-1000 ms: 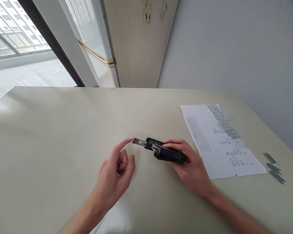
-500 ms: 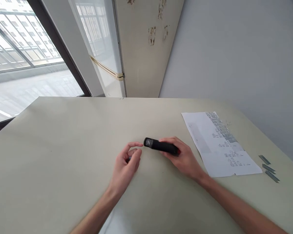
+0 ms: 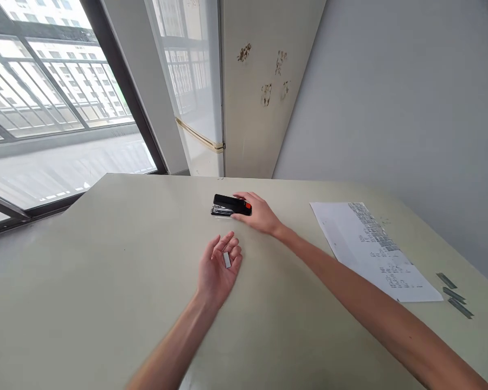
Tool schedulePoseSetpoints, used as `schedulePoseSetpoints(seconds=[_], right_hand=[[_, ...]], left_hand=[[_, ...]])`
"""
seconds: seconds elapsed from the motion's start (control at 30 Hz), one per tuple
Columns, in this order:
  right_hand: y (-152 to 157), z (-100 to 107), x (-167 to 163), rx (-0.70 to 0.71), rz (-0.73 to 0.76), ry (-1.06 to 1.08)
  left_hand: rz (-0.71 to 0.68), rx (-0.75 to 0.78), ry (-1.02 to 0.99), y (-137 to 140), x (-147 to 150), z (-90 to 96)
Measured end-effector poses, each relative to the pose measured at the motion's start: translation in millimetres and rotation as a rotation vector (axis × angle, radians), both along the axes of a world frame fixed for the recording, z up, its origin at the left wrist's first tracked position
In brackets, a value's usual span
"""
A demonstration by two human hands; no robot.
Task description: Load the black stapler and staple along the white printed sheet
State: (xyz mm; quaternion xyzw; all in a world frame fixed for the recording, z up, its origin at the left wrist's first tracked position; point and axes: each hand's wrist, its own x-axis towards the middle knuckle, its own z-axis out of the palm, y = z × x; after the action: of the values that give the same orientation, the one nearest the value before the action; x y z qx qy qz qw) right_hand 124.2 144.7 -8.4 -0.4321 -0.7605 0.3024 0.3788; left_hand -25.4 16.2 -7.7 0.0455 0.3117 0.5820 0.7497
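My right hand (image 3: 258, 214) grips the rear end of a black stapler (image 3: 228, 204) with a red-orange patch, thumb and fingers along its two sides. The stapler rests upright on the table, its top arm a little apart from the metal base at the front. Nearer to me, my left hand (image 3: 219, 268) lies palm up with its fingers loosely curled. A short silvery strip of staples (image 3: 226, 260) lies across the fingers and palm of that hand.
Right of my arm is a white paper sheet (image 3: 350, 244) with rows of grey marks or staples along its edge. Several dark grey strips (image 3: 454, 295) lie farther right on the pale table (image 3: 146, 281). Behind it stand a refrigerator (image 3: 252, 135), a wall and a window.
My right hand has carried the stapler away from me and set it down on the table. My left hand has turned palm up, showing the strip of staples. The view has shifted slightly.
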Motion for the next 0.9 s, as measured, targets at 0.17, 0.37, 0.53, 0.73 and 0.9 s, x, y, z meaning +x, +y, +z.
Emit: schedulePoseSetpoints(seconds=[0.17, 0.37, 0.53, 0.73, 0.9], right_hand=[[-96, 11, 11, 0.188, -0.092, 0.046], [-161, -8, -2, -0.021, -0.103, -0.055], [-166, -5, 11, -0.040, -0.130, -0.067], [-183, 13, 120, -0.030, -0.376, -0.045], [-204, 3, 274, 0.042, -0.914, -0.375]], left_hand=[[0.028, -0.017, -0.040, 0, 3, 0.6], [-0.175, 0.057, 0.059, -7, 13, 9.1], [-0.327, 0.173, 0.128, -13, 22, 6.4], [-0.434, 0.146, 0.081, -13, 31, 2.8], [-0.279, -0.148, 0.129, -3, 37, 18.8]])
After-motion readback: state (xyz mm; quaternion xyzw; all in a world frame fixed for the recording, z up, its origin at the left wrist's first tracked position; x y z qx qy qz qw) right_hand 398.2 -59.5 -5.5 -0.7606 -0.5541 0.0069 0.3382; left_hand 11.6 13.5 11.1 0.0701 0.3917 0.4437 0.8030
